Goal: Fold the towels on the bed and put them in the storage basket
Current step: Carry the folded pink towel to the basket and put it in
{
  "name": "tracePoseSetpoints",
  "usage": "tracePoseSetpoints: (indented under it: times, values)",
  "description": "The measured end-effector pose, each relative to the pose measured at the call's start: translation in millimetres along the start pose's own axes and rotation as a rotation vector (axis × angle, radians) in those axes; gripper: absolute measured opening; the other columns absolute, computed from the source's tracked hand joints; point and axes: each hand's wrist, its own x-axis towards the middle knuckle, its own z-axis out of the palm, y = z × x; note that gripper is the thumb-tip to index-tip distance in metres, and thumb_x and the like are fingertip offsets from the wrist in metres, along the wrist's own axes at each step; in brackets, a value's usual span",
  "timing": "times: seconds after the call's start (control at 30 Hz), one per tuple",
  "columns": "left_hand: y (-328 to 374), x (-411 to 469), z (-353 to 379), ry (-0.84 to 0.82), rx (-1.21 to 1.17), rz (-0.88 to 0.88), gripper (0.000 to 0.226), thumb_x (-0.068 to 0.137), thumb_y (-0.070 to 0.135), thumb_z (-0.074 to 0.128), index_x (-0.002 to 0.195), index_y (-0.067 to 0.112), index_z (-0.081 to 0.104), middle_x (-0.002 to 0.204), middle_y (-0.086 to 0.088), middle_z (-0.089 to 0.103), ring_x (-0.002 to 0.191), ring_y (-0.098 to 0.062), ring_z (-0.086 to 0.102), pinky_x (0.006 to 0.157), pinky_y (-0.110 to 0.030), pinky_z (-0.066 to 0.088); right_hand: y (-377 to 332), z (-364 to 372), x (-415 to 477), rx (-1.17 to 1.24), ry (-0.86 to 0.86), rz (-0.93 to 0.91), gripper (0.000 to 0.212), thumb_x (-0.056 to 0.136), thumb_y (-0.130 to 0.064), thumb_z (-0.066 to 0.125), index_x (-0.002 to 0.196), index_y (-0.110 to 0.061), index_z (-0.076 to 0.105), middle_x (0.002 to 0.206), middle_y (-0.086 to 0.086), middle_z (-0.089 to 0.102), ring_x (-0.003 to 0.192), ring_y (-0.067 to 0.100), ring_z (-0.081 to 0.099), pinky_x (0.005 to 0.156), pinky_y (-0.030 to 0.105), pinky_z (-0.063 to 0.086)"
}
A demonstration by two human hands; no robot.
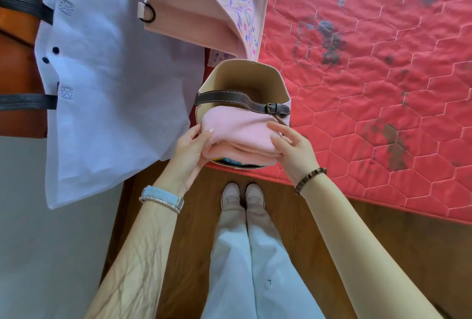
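Two hands are closed on one folded pink towel (237, 132), which is held over the near part of the basket's mouth. The left hand (189, 152) is curled round the towel's left end, thumb on top and fingers beneath. The right hand (293, 152) is pinched on the right end in much the same way. The basket (245, 68) is stood on the bed (370, 88) at its near edge, and a brown strap (229, 97) is stretched across its opening, right at the towel's far edge.

Folding of this towel is judged finished, so the step in hand is the putting away. For the next move, the towel would have to be eased down past the strap into the basket, kept level so the folds are not lost, and only then let go. Something colourful is glimpsed beneath the towel, but what it is cannot be told.
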Motion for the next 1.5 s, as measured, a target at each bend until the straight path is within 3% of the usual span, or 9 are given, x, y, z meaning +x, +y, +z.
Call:
tracePoseSetpoints:
  times: [0.2, 0.33, 0.47, 0.63, 0.93, 1.03, 1.2, 1.37, 1.5]
  values:
    - [4, 16, 5, 0.023, 0.013, 0.092, 0.051, 0.095, 0.024, 0.064, 0.143, 0.024, 0.045, 0.138, -0.004, 0.054, 0.122, -0.023, 0.059, 0.083, -0.029, 0.058, 1, 6, 12, 0.088, 0.018, 0.003, 0.023, 0.092, -0.013, 0.059, 0.101, -0.03, 0.073, 0.121, 0.0, 0.065, 0.119, 0.023, 0.058, 0.102, 0.041, 0.047]
    - [4, 29, 7, -0.008, 0.088, 0.095, 0.036, 0.1, 0.027, 0.056, 0.136, 0.026, 0.055, 0.136, -0.004, 0.056, 0.122, -0.021, 0.059, 0.089, -0.032, 0.057, 8, 6, 18, 0.153, 0.074, 0.05, 0.026, 0.093, -0.011, 0.058, 0.115, -0.022, 0.07, 0.125, 0.005, 0.063, 0.118, 0.024, 0.059, 0.102, 0.042, 0.049]
    - [-3, 41, 6, 0.023, 0.098, -0.077, 0.038, 0.104, 0.022, 0.05, 0.141, 0.017, 0.052, 0.132, -0.011, 0.061, 0.118, -0.021, 0.063, 0.09, -0.031, 0.058, 10, 8, 21, 0.136, 0.011, 0.194, 0.035, 0.096, -0.008, 0.055, 0.131, -0.005, 0.058, 0.12, 0.011, 0.061, 0.098, 0.017, 0.062, 0.074, 0.023, 0.054]
    - [-10, 40, 7, 0.01, 0.094, -0.104, 0.039, 0.104, 0.022, 0.05, 0.141, 0.013, 0.053, 0.129, -0.011, 0.064, 0.117, -0.021, 0.064, 0.089, -0.03, 0.058, 17, 9, 26, -0.018, 0.042, 0.204, 0.039, 0.091, -0.014, 0.059, 0.13, -0.011, 0.06, 0.134, 0.01, 0.056, 0.124, 0.026, 0.053, 0.106, 0.047, 0.044]
    - [-8, 35, 13, 0.074, 0.169, 0.088, 0.032, 0.102, 0.025, 0.053, 0.133, 0.03, 0.062, 0.132, 0.004, 0.056, 0.12, -0.018, 0.058, 0.096, -0.036, 0.056, 9, 8, 23, -0.103, 0.076, 0.002, 0.043, 0.088, -0.007, 0.054, 0.128, -0.02, 0.063, 0.132, -0.008, 0.056, 0.12, 0.012, 0.055, 0.101, 0.031, 0.047]
    - [-17, 38, 10, 0.085, 0.258, -0.004, 0.034, 0.103, 0.024, 0.049, 0.136, 0.028, 0.058, 0.138, 0.001, 0.052, 0.127, -0.02, 0.052, 0.104, -0.041, 0.051, 16, 7, 26, -0.217, 0.073, 0.052, 0.041, 0.093, -0.007, 0.052, 0.133, -0.014, 0.058, 0.129, 0.001, 0.058, 0.105, 0.015, 0.06, 0.094, 0.033, 0.053]
    - [-22, 41, 10, 0.079, 0.36, -0.02, 0.044, 0.1, 0.033, 0.049, 0.143, 0.025, 0.053, 0.143, 0.002, 0.052, 0.132, -0.019, 0.049, 0.111, -0.043, 0.043, 11, 12, 22, -0.365, 0.032, 0.073, 0.045, 0.094, -0.011, 0.055, 0.139, -0.008, 0.051, 0.14, 0.007, 0.052, 0.116, 0.017, 0.053, 0.097, 0.03, 0.047]
    - [-22, 37, 24, 0.181, 0.724, 0.251, 0.038, 0.106, 0.015, 0.037, 0.138, 0.021, 0.056, 0.162, 0.002, 0.027, 0.15, -0.016, 0.023, 0.11, -0.023, 0.024, 15, 15, 10, -0.771, 0.096, -0.1, 0.04, 0.095, -0.013, 0.053, 0.136, -0.011, 0.055, 0.148, 0.013, 0.042, 0.133, 0.025, 0.045, 0.106, 0.034, 0.038]
    - [-32, 40, 16, 0.045, 1.025, 0.54, 0.032, 0.106, 0.016, 0.041, 0.13, 0.019, 0.063, 0.155, 0.001, 0.043, 0.15, -0.014, 0.025, 0.122, -0.033, 0.017, 29, 21, 8, -1.025, 0.098, -0.488, 0.026, 0.089, -0.01, 0.061, 0.114, -0.007, 0.066, 0.139, 0.023, 0.051, 0.126, 0.038, 0.05, 0.101, 0.048, 0.046]
